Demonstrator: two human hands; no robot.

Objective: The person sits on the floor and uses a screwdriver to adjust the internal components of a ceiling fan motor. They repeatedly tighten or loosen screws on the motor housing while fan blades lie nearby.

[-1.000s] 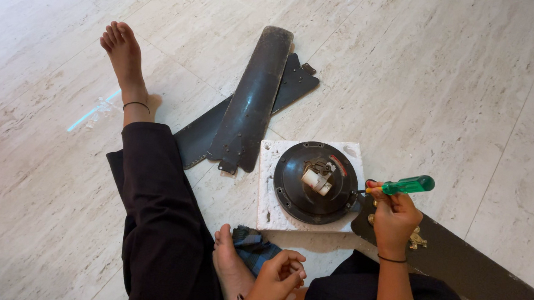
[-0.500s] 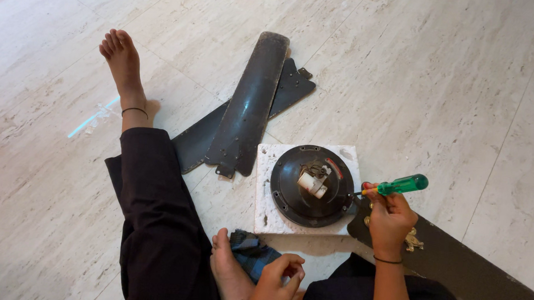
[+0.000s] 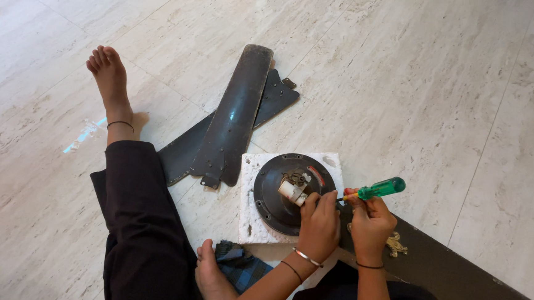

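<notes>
Nearest the camera, the person sits on the pale stone floor (image 3: 444,87) with one leg in dark trousers stretched out to the left and the other foot tucked in beside a crumpled blue checked cloth (image 3: 241,267). Both forearms reach forward over the lap. The right hand (image 3: 371,221) is closed around a screwdriver (image 3: 376,190) with a green translucent handle; the tool lies nearly level, its long axis running from upper right down to lower left, handle end out to the right and shaft pointing left toward the motor, which reads as a grip chosen to bring the tip in from the side. The left hand (image 3: 319,224) rests on the near right edge of the round dark ceiling fan motor housing (image 3: 286,194), fingers curled down onto it, apparently to steady it; whether it pinches any small part cannot be told. The housing lies flat, open face up, on a white foam block (image 3: 250,223) that keeps it off the floor, with a pale cylindrical part at its centre. Just right of the hands a dark fan blade (image 3: 457,273) runs off to the lower right, with a brass-coloured ornamental bracket (image 3: 395,244) on it. Farther off, two more detached fan blades (image 3: 235,117) lie crossed, angled up and right.
</notes>
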